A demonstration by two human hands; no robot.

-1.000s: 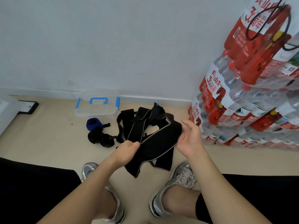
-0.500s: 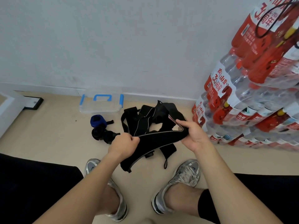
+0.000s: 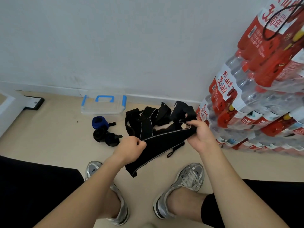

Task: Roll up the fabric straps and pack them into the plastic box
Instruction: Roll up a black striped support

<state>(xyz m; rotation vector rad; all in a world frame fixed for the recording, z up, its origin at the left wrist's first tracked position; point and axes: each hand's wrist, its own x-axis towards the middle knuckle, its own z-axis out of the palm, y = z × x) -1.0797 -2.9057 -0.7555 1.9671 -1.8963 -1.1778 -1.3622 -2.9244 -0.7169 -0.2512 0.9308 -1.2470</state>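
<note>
A wide black fabric strap with grey piping (image 3: 158,145) is stretched between my hands above the floor. My left hand (image 3: 131,149) grips its lower left part with curled fingers. My right hand (image 3: 199,135) pinches its upper right end. More black straps (image 3: 148,119) lie in a heap on the floor behind it. A clear plastic box with blue latches and handle (image 3: 103,105) stands against the wall. In front of the box lie a rolled blue strap (image 3: 99,122) and rolled black straps (image 3: 105,136).
Shrink-wrapped packs of water bottles with red labels (image 3: 256,102) are stacked high on the right, close to my right hand. My two grey sneakers (image 3: 184,181) stand on the beige floor below the strap. A white panel edge (image 3: 8,111) sits at the far left.
My right hand went from open beside the strap to pinching its end. The strap has been pulled out longer and flatter between both hands, and the hands moved slightly apart.
</note>
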